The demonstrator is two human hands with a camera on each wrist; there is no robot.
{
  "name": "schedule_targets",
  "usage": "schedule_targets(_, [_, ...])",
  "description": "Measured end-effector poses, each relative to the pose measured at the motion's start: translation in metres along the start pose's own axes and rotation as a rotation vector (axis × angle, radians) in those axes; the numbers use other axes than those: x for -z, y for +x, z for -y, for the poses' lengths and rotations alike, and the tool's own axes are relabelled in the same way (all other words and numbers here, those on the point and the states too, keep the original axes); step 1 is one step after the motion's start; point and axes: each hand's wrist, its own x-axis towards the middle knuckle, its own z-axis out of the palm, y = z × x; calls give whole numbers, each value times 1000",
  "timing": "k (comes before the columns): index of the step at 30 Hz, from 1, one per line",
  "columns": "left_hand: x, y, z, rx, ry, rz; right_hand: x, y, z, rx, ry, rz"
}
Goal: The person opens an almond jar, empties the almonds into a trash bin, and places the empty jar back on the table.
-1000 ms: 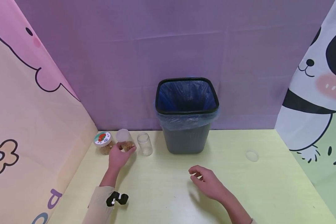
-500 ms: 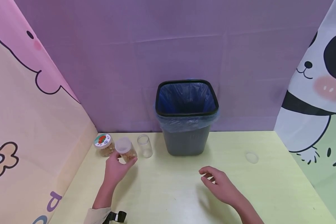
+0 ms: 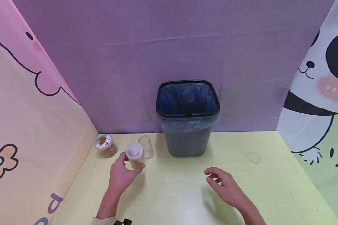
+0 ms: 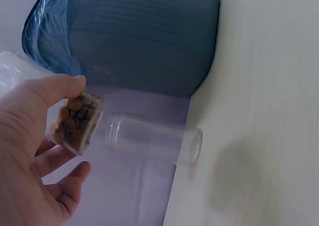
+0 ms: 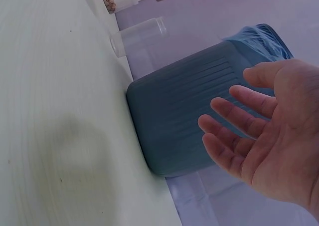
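In the head view my left hand (image 3: 124, 175) holds a clear jar (image 3: 135, 154) with a pale whitish top between thumb and fingers. Brown nuts (image 4: 77, 116) show in its lower part in the left wrist view, where the jar hangs above the table. An empty clear jar (image 3: 147, 148) stands upright just behind it. Further left is another nut-filled jar (image 3: 108, 150) with a printed lid. My right hand (image 3: 225, 187) hovers over the table with loosely bent fingers (image 5: 239, 118) and nothing in it.
A grey bin (image 3: 187, 142) with a blue liner stands at the back centre against the purple backdrop. A thin clear disc (image 3: 254, 158) lies on the pale table (image 3: 169, 200) at the right. Printed panels border both sides.
My left hand has drawn the jar of nuts toward me and then to the right, in front of the empty jar. My right hand has shifted right and slightly nearer.
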Motion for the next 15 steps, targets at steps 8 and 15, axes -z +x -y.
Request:
schedule_targets(8, [-10, -8, -11, -20, -12, -28, -1, -1, -2, 0, 20, -16])
schedule_targets(15, [-19, -16, -24, -134, -2, -93, 1, -2, -5, 6, 30, -29])
